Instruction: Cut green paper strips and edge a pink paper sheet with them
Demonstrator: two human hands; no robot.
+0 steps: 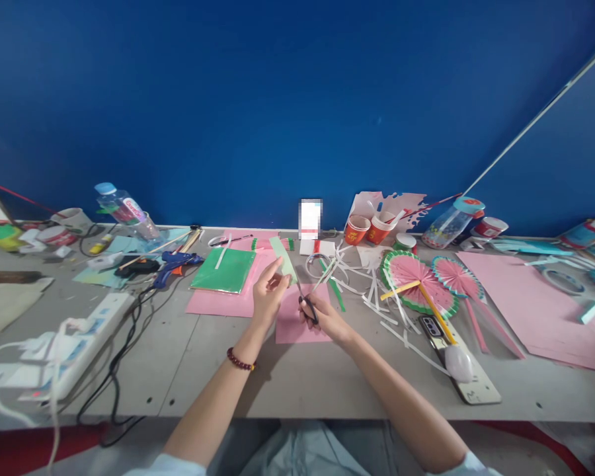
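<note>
My left hand (270, 291) holds up a strip of pale green paper (283, 259) between thumb and fingers. In my right hand (324, 316) is a pair of scissors (309, 311) with dark handles, its blades pointing up toward the strip's lower right edge. Whether the blades touch the paper I cannot tell. Below both hands lies a sheet of pink paper (297, 328). Left of them, a pack of green paper (223, 270) rests on another pink sheet (203, 303).
White paper strips (371, 284) lie scattered to the right, beside watermelon-patterned paper fans (411, 277) and a phone (476, 390). Red paper cups (357, 229) stand at the back. On the left are a blue glue gun (171, 266), a power strip (96, 344) and black cables (116, 354).
</note>
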